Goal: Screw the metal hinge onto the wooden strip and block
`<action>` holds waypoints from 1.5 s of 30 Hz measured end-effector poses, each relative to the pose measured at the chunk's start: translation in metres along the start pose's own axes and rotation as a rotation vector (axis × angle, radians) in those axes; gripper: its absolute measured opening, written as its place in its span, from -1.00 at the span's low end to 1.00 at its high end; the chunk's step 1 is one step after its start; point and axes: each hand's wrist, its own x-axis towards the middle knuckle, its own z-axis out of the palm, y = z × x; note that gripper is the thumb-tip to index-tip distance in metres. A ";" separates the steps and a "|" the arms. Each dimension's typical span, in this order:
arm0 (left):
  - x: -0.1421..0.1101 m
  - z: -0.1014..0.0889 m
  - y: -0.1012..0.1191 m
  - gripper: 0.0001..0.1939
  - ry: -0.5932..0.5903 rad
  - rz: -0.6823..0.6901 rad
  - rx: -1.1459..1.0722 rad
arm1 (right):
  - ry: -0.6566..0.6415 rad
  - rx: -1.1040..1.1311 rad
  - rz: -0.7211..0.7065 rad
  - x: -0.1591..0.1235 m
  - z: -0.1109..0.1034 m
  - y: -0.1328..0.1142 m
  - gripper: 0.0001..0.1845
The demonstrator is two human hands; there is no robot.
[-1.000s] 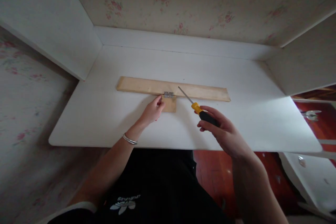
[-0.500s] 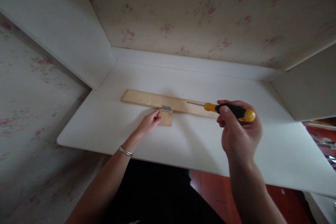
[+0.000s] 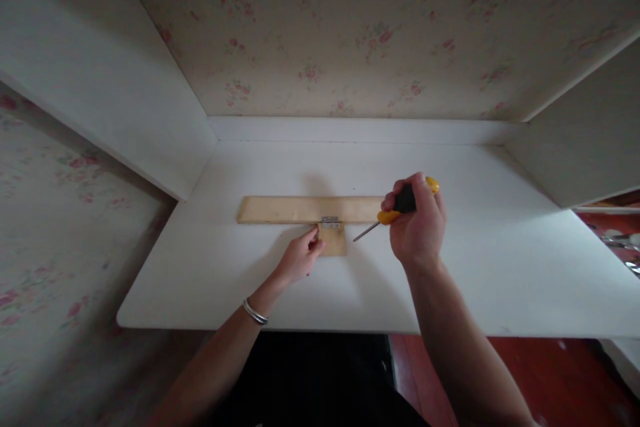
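Note:
A long wooden board [image 3: 285, 209] lies across the white desk. A small metal hinge [image 3: 331, 221] spans its front edge and a short wooden block [image 3: 334, 242] in front of it. My left hand [image 3: 301, 255] pinches the left side of that block. In my right hand [image 3: 419, 223] is a screwdriver [image 3: 389, 215] with a yellow and black handle. Its shaft points down and left, and the tip shows just right of the block, apart from the hinge. The right end of the board is hidden behind my right hand.
The white desktop [image 3: 200, 287] is bounded by a low ledge [image 3: 360, 130] at the back, a white panel [image 3: 165, 113] on the left and another panel [image 3: 590, 133] on the right. Red flooring [image 3: 540, 373] shows below the front edge.
My right hand has moved left and turned, swinging the screwdriver's tip from beyond the block down to beside it. My left hand still holds the block. The whole view has shifted.

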 end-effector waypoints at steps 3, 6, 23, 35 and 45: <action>0.001 -0.002 -0.002 -0.57 -0.033 -0.026 -0.067 | -0.032 0.058 0.052 -0.002 0.014 0.002 -0.50; 0.003 -0.002 -0.002 -0.72 -0.043 -0.041 -0.125 | -0.046 0.088 0.057 -0.002 0.026 0.009 -0.49; 0.026 -0.001 0.011 -0.73 0.051 -0.204 -0.246 | -0.136 0.079 0.024 -0.002 0.056 0.055 -0.59; 0.026 -0.001 0.018 -0.70 0.055 -0.235 -0.205 | -0.370 -0.036 -0.007 -0.010 0.054 0.055 -0.65; 0.025 -0.004 0.017 -0.70 0.026 -0.242 -0.249 | -0.503 -0.121 0.037 -0.005 0.057 0.049 -0.78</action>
